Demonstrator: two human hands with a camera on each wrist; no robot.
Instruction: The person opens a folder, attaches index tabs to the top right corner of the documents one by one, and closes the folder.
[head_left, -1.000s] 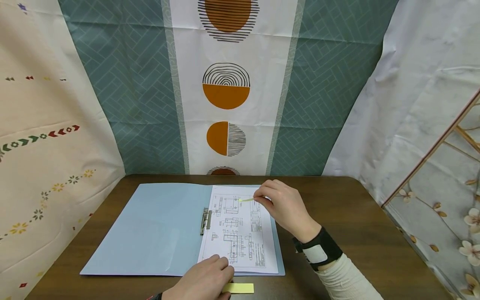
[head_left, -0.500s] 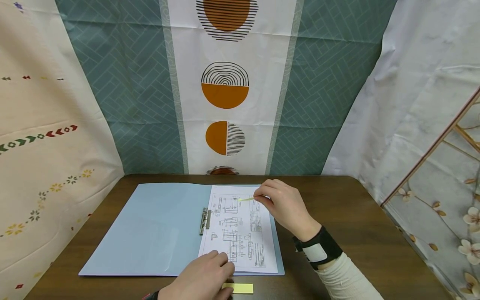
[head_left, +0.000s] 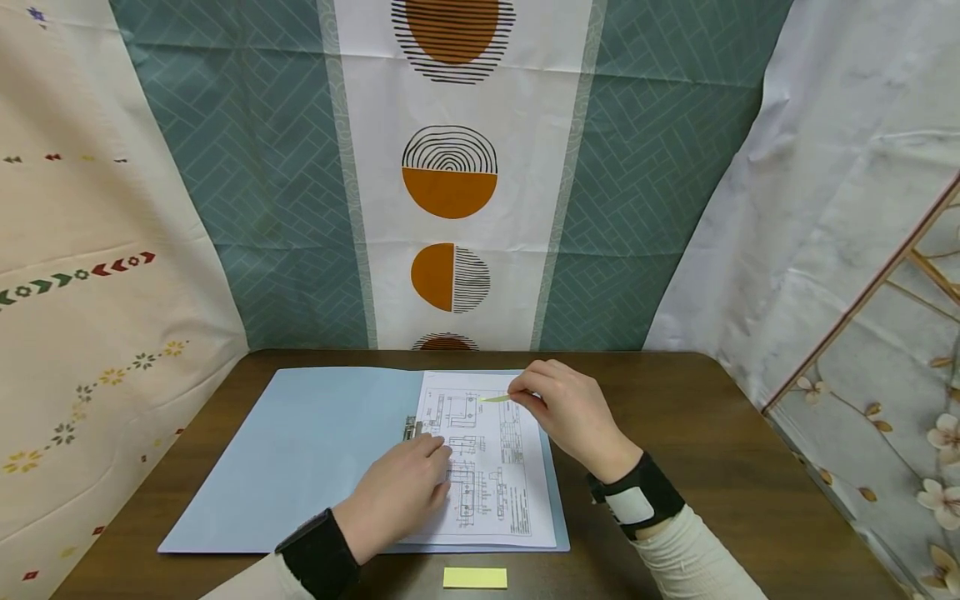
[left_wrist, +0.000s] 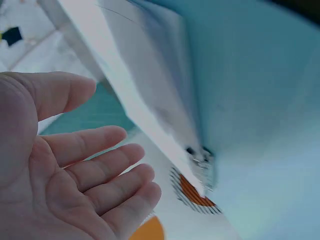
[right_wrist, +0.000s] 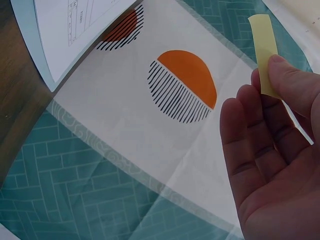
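Observation:
Between thumb and fingers, my right hand [head_left: 558, 408] pinches a yellow sticky note [right_wrist: 265, 54] over the upper right of a printed drawing sheet [head_left: 517, 492]. The sheet lies in an open light blue folder [head_left: 300, 458], whose metal clip [head_left: 410, 427] is at the fold. Over the sheet's left side and the fold is my left hand [head_left: 401, 487], partly covering the clip. In the left wrist view its fingers [left_wrist: 105, 167] are relaxed and hold nothing. A pad of yellow sticky notes [head_left: 476, 577] lies on the table in front of the folder.
The brown wooden table [head_left: 660, 400] extends to both sides of the folder. A patterned curtain [head_left: 300, 208] hangs behind its far edge, with a cream cloth [head_left: 97, 333] at left and a white floral cloth [head_left: 847, 333] at right.
My left hand has left the sticky note pad and moved up and away from me, over the folder's fold. The right hand with its note stays almost still.

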